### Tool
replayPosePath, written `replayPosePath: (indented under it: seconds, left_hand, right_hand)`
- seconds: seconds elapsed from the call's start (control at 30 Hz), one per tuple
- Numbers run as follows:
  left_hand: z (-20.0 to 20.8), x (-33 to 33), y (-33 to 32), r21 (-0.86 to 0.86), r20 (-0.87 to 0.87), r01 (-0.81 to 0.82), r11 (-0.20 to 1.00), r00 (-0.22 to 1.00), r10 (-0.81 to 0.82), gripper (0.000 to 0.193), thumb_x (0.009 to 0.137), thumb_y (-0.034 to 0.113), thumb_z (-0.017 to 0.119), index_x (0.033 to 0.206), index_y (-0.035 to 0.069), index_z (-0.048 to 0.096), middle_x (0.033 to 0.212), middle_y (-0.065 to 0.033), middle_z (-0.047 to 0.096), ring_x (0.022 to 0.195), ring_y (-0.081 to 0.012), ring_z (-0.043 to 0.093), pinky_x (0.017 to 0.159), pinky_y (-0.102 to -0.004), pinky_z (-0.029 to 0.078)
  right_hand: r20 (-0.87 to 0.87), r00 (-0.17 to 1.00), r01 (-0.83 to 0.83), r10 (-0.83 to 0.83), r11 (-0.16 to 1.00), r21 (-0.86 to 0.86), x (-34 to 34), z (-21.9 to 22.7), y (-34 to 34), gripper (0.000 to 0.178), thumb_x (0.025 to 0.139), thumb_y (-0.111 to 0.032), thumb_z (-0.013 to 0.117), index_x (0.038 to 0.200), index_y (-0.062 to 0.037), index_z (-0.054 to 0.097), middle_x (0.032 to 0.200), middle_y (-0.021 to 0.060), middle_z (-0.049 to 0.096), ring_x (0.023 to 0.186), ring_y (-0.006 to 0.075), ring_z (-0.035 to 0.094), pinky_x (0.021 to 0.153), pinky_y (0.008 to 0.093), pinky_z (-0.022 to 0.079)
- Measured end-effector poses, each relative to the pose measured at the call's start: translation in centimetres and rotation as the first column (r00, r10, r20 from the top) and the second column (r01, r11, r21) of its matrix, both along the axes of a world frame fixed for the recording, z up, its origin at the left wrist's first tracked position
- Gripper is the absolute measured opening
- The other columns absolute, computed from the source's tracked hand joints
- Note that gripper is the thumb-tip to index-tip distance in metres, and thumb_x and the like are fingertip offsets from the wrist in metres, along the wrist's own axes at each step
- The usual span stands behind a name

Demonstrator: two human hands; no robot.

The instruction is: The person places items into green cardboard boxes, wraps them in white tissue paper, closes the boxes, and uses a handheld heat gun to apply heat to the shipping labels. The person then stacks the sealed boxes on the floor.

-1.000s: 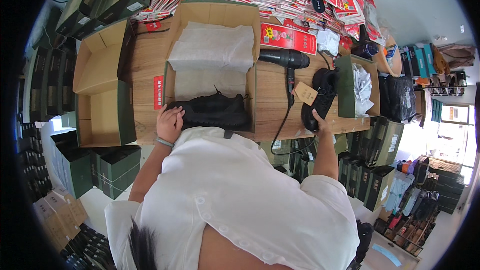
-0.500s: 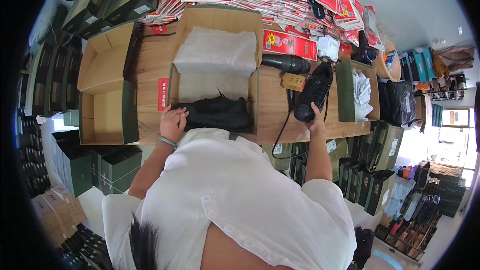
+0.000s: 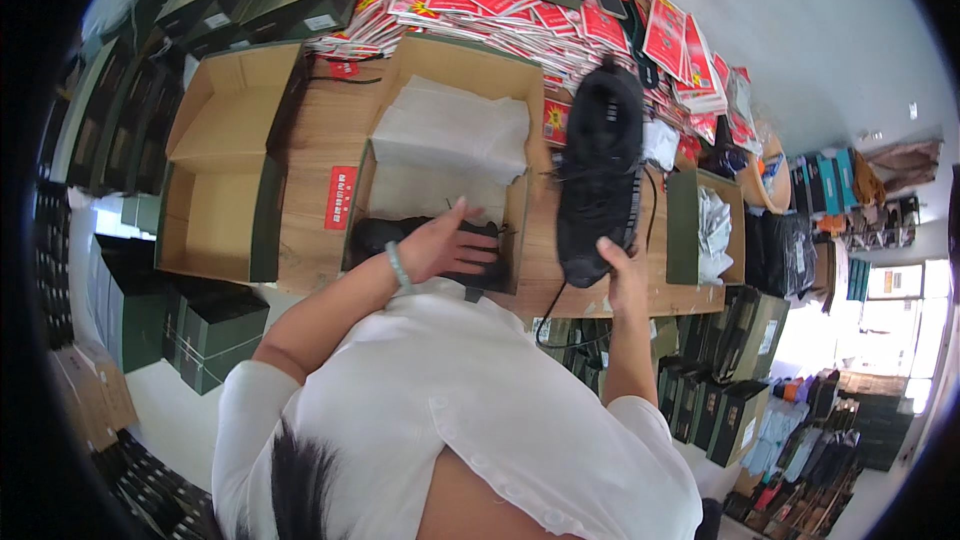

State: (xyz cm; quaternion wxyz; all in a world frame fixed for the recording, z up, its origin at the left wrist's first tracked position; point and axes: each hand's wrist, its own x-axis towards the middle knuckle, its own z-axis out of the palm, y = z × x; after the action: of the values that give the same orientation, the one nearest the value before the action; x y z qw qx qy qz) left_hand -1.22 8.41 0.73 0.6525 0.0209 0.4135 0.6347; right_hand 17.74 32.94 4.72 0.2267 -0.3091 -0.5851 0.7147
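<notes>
Black shoe (image 3: 600,180) raised over one wooden table (image 3: 326,130)

From my remote seat, through the head camera, I see that single table spread before a person in a white top (image 3: 410,390). Across its far side lies one heap of red packets (image 3: 485,15), too many and too overlapped for me to count. Three boxes stand open on the wood: an unfilled left box (image 3: 266,230), a centre box (image 3: 522,210) and a smaller right box (image 3: 683,230), all green outside and tan within.

I count two shoes, both black. One is in the air just right of the centre box, its toe end nearest the person and its opening toward the heap; the second shoe (image 3: 375,235) lies along the near side of the centre box.

Two bare hands are at work, well apart. The right hand (image 3: 627,275) is clamped on the raised shoe near its toe. The left hand (image 3: 450,245), fingers spread and gripping nothing, is over the boxed shoe; whether it touches, I cannot tell.

One pale sheet of paper (image 3: 440,130) lines the centre box; crumpled white paper (image 3: 713,235) fills the right one. Smaller items: one red card (image 3: 340,198) between the left and centre boxes, and one pale bracelet (image 3: 398,267) on the left wrist.
</notes>
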Motion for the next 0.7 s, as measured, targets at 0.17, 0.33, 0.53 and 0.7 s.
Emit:
replayPosePath:
  seconds: [0.17, 0.33, 0.53, 0.7]
  left_hand:
    - [1.2, -1.3, 0.7, 0.174, 0.285, -0.341, 0.924, 0.916, 0.284, 0.063, 0.100, 0.055, 0.037, 0.148, 0.014, 0.034, 0.145, -0.0154, 0.045, 0.130, -0.0276, 0.048, 0.107, -0.0456, 0.041]
    - [-1.6, -3.4, -2.4, 0.444, 0.252, -0.352, 0.824, 0.932, 0.263, 0.048, 0.103, 0.037, 0.038, 0.144, 0.014, 0.040, 0.142, -0.0035, 0.048, 0.128, -0.0211, 0.048, 0.108, -0.0383, 0.041]
    - [-12.7, -6.6, -6.3, 0.241, 0.471, -0.534, 0.811, 0.794, 0.383, 0.040, 0.099, 0.032, 0.046, 0.132, 0.011, 0.054, 0.126, -0.0107, 0.062, 0.118, -0.0285, 0.057, 0.105, -0.0435, 0.043]
    - [-13.7, -8.8, -7.4, 0.107, 0.610, -0.616, 0.781, 0.661, 0.437, 0.042, 0.092, 0.040, 0.052, 0.119, 0.009, 0.061, 0.115, -0.0146, 0.066, 0.104, -0.0345, 0.061, 0.098, -0.0505, 0.044]
  right_hand:
    - [0.189, 0.936, -0.326, 0.299, 0.936, 0.134, -4.3, -1.2, -3.4, 0.066, 0.066, -0.010, 0.083, 0.123, 0.0016, 0.053, 0.113, 0.0096, 0.063, 0.107, 0.0202, 0.059, 0.097, 0.0335, 0.044]
    - [0.466, 0.744, -0.631, 0.479, 0.732, 0.256, -7.6, -1.6, -2.5, 0.075, 0.059, -0.013, 0.089, 0.122, 0.0016, 0.051, 0.114, 0.0097, 0.062, 0.107, 0.0194, 0.057, 0.097, 0.0327, 0.043]
    - [0.659, 0.641, -0.763, 0.394, 0.418, 0.493, -13.3, -3.0, -1.3, 0.086, 0.057, -0.035, 0.089, 0.127, -0.0049, 0.051, 0.119, 0.0220, 0.062, 0.111, 0.0356, 0.060, 0.096, 0.0401, 0.046]
    - [0.791, 0.529, -0.837, 0.308, 0.343, 0.426, -15.9, -4.5, -1.8, 0.090, 0.058, -0.039, 0.088, 0.131, -0.0053, 0.046, 0.114, 0.0227, 0.065, 0.108, 0.0372, 0.062, 0.092, 0.0419, 0.048]
